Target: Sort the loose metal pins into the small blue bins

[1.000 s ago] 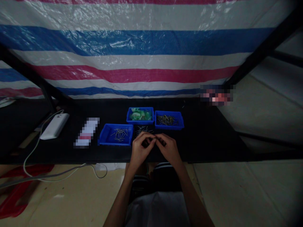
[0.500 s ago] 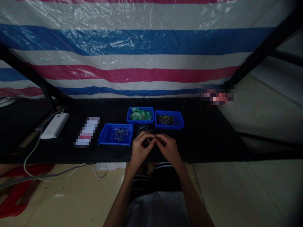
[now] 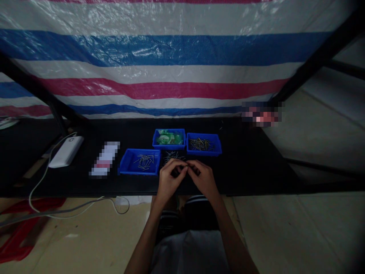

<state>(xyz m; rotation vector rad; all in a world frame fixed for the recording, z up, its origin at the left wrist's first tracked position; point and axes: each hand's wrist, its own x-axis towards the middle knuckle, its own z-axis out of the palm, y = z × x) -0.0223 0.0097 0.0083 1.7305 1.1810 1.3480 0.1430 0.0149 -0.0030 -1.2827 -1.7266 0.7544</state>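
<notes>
Step in hand looks like fitting a small pin (image 3: 186,166) together w/ another tiny part, done at the table (image 3: 251,167) front edge, mid. Next move prob. needs fine fingertip alignment. Left hand (image 3: 169,179) & right hand (image 3: 203,178) both curled nearly closed, fingertips pinching the pin between them, just in front of loose pins (image 3: 172,155) and blue trays (image 3: 139,162).

Blue plastic bins: three, namely one front-left bin (image 3: 139,162) with loose metal pins, one rear bin (image 3: 169,139) with green parts, one rear-right bin (image 3: 203,144) with metal pins. Loose pile of pins on the black tabletop (image 3: 171,155): one. White power bank (image 3: 66,152) with cable: one. Hands: two, the left hand (image 3: 169,180) and the right hand (image 3: 203,179). Red plastic stool (image 3: 17,232): one.
</notes>
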